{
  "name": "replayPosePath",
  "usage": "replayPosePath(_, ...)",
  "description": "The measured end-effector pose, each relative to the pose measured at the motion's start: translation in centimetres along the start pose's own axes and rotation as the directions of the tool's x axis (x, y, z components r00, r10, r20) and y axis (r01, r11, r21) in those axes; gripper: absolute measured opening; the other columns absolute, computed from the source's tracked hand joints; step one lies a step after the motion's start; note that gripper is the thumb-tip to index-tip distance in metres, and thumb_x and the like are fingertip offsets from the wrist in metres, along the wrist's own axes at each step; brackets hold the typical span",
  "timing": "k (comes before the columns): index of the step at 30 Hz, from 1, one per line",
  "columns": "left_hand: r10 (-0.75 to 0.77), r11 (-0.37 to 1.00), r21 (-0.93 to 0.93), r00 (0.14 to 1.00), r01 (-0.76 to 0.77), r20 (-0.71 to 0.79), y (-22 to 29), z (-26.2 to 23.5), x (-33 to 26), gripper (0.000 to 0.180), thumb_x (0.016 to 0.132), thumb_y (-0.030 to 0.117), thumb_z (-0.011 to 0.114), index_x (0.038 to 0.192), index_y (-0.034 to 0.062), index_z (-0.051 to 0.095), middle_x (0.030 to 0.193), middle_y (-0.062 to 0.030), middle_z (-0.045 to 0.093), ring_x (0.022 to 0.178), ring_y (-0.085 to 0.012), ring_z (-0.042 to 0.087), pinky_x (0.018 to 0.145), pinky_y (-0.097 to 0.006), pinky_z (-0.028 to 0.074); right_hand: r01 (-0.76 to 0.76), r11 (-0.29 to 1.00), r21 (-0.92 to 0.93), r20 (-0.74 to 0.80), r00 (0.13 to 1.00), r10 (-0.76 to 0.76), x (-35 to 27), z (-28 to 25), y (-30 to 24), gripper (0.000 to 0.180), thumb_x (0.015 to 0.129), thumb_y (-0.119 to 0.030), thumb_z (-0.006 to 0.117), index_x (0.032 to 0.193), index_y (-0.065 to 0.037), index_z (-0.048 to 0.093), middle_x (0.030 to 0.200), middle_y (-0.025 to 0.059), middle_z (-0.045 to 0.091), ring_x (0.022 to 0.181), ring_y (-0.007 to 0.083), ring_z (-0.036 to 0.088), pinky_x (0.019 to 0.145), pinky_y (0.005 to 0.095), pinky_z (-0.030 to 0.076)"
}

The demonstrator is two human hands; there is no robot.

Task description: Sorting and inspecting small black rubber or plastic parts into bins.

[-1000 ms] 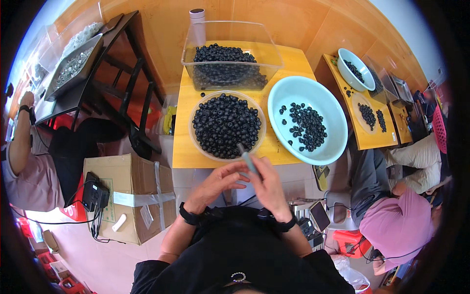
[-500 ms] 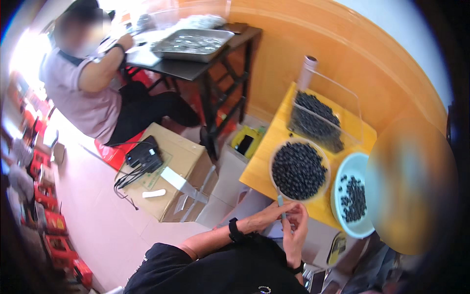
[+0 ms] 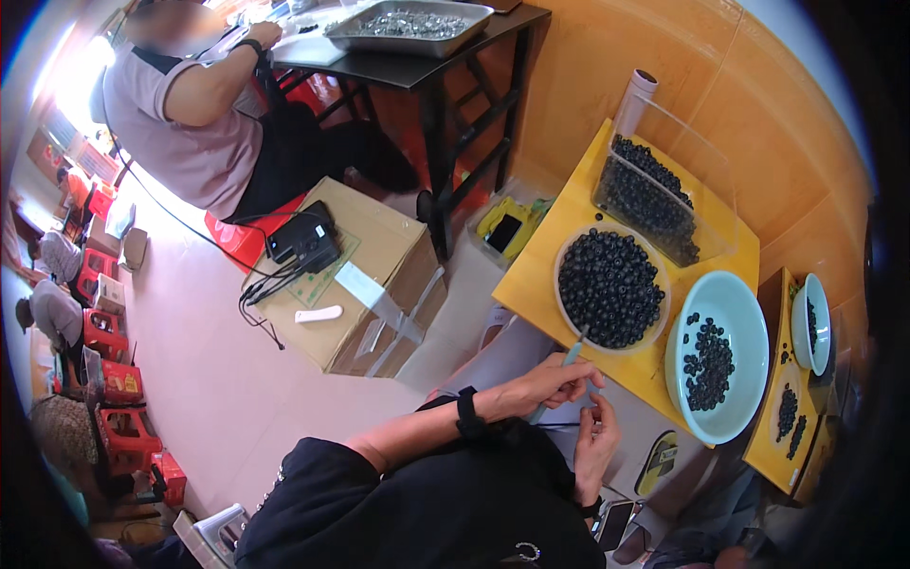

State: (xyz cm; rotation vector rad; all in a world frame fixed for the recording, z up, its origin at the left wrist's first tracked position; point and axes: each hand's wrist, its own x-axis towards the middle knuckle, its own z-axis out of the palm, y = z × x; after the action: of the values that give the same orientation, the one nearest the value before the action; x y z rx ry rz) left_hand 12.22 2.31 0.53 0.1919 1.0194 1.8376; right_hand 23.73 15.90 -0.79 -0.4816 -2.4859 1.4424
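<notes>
Left hand (image 3: 548,382): out past the near edge of the yellow table (image 3: 533,283), fingers closed on a slim pale blue tool (image 3: 573,355). Tool slants; upper tip overlaps the near rim of a round dish (image 3: 656,248), contact unclear. Its lower end shows below the hand.

Right hand (image 3: 594,444): just beside the left, nearer the body, fingers bent. Cannot tell whether they pinch anything.

Dish sits by the table's near edge, heaped with black beads (image 3: 609,289). One loose bead (image 3: 598,217) lies beyond it, towards the left edge. Clear box (image 3: 713,204) along the far edge, also holding black beads; pink bottle (image 3: 637,98) at the far left corner. Light blue basin (image 3: 732,302) at the near right corner, beads scattered across its bottom.

Left of the table: carton (image 3: 384,228) with a black device (image 3: 305,239) on top. Beyond it, a seated co-worker (image 3: 204,142) at a dark table (image 3: 389,72).
</notes>
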Motion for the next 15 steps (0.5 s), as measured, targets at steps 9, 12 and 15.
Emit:
replayPosePath(9, 0.017, 0.986, 0.163, 0.999, -0.025, 0.050, -2.2, 1.9, -1.4, 0.038, 0.094, 0.035, 0.048, 0.092, -0.0004, 0.061, 0.059, 0.0039, 0.043, 0.044, -0.0030, 0.030, 0.040, -0.020, 0.021, 0.056, 0.998, -0.024, 0.084, 0.995, -0.054, -1.8, 0.0, 0.7, 0.035, 0.087, -0.004, 0.055, 0.121, -0.004, 0.056, 0.090, 0.0139, 0.065, 0.076, 0.0220, 0.064, 0.062, 0.0312, 0.050)
replayPosePath(12, 0.009, 0.984, 0.179, 0.998, -0.020, 0.062, -2.6, 1.6, -1.8, 0.038, 0.094, 0.036, 0.048, 0.086, 0.0010, 0.059, 0.058, 0.0041, 0.042, 0.045, -0.0029, 0.030, 0.040, -0.020, 0.021, 0.077, 0.997, 0.011, 0.069, 0.995, -0.078, -2.3, 0.1, -0.2, 0.035, 0.087, -0.003, 0.054, 0.122, -0.004, 0.056, 0.092, 0.0144, 0.065, 0.076, 0.0220, 0.064, 0.062, 0.0314, 0.049)
replayPosePath(15, 0.032, 0.978, 0.203, 0.997, -0.046, 0.074, -2.1, 1.9, -2.4, 0.037, 0.095, 0.036, 0.048, 0.081, 0.0030, 0.057, 0.059, 0.0043, 0.042, 0.046, -0.0027, 0.031, 0.041, -0.020, 0.021, 0.090, 0.996, 0.028, 0.084, 0.992, -0.092, -2.4, 0.4, 0.1, 0.036, 0.087, -0.003, 0.054, 0.123, -0.005, 0.055, 0.093, 0.0152, 0.065, 0.076, 0.0218, 0.064, 0.061, 0.0314, 0.049)
